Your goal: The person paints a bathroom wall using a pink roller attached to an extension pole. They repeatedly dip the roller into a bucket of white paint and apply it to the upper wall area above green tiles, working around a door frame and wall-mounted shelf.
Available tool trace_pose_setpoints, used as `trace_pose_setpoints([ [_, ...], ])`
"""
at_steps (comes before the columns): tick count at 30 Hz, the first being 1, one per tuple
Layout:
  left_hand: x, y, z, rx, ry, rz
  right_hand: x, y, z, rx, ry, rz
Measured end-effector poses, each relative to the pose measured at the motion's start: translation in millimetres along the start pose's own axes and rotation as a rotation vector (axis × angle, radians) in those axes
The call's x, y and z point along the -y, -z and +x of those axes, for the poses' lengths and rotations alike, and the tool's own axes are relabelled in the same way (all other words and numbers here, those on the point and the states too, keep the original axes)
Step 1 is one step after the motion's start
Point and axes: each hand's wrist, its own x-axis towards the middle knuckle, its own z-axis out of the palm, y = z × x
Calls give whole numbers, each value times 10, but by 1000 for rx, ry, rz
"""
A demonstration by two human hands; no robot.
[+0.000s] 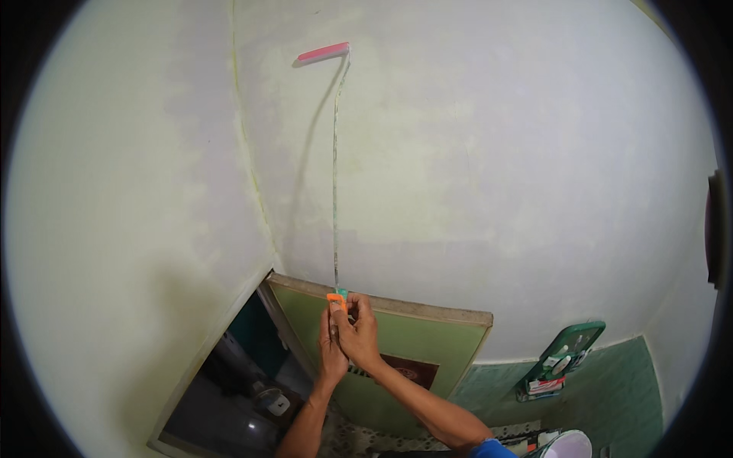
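A long-handled paint roller [335,175] rises from my hands, its thin rod spotted with paint. Its pink sleeve [324,53] is high up at the painted wall [412,168], where pale lavender paint lies in patches over a yellowish-green ground. My left hand [333,357] is closed round the lower end of the handle. Just above and overlapping it, my right hand [359,334] grips the same handle, near an orange and green piece [337,298]. The handle itself is mostly hidden by my fingers.
Below the wall stands a green door [397,324], next to a dark doorway [237,389]. A green-framed mirror with a shelf [561,359] hangs at the right, above green tiles [615,389]. A paint-marked bucket [569,444] is at the lower right. Another wall [107,191] meets at the left corner.
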Motion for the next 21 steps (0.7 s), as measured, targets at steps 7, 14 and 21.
trace_pose_setpoints([
  [7,23,114,152,-86,-182,392,-46,234,-46,-14,79,-157],
  [14,624,47,-13,-44,-153,422,-960,1207,-1230,305,-395,-173],
  [21,1507,178,-915,-24,-33,378,-1092,2053,-2251,364,-870,-197],
])
